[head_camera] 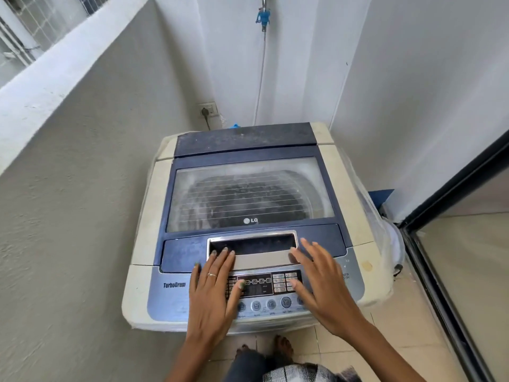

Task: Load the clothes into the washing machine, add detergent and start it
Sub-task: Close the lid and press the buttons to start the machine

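Balcony corner, washing machine (248, 216) lid (249, 193) shut.
Both my hands, left hand (212, 296) and right hand (322, 282), lie spread on its near-edge handle (252, 245).

washing machine (248, 216) | top-loader, cream and blue | glass lid (249, 193) closed

This is a utility balcony of a home. A top-loading washing machine (245, 216) stands in a narrow corner between a rough plastered parapet wall (82, 133) and painted walls. A wall socket (208, 109) and a water tap (263, 17) with a hose (260, 78) sit behind it. The floor (399, 340) is tiled, beside a sliding glass door (454, 230).
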